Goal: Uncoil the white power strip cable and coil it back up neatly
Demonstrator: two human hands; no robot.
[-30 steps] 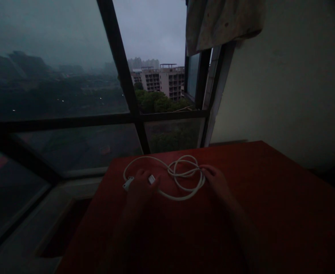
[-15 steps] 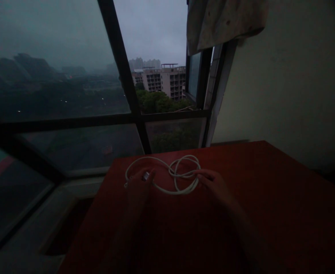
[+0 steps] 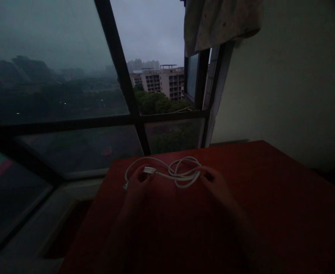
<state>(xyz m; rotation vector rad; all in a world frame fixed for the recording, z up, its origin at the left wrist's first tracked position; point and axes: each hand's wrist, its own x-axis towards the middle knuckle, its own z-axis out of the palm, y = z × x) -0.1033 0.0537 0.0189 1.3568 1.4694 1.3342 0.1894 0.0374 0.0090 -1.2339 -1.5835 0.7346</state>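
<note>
A white cable (image 3: 184,185) lies in loose loops near the far edge of the reddish-brown table. Between the thumb and fingers of my left hand (image 3: 138,185) is the cable's white plug (image 3: 149,170), held a little above the tabletop. From that plug the cord runs right into the loops. The other end of the cable shows as a small tip just left of my left hand. At the right side of the loops, my right hand (image 3: 214,185) pinches the cord with thumb and forefinger. Dim light hides finer detail of both hands.
The wooden table (image 3: 255,182) reaches a dark-framed window (image 3: 137,118), whose right pane stands open. A cloth curtain (image 3: 221,24) hangs at the upper right. A pale wall (image 3: 273,91) rises on the right; a sill (image 3: 81,186) runs along the left.
My left hand has turned and lifted the plug, so it now points more sideways. The cord between the hands has drawn straighter and moved up from its lower curve. The right hand has barely moved.
</note>
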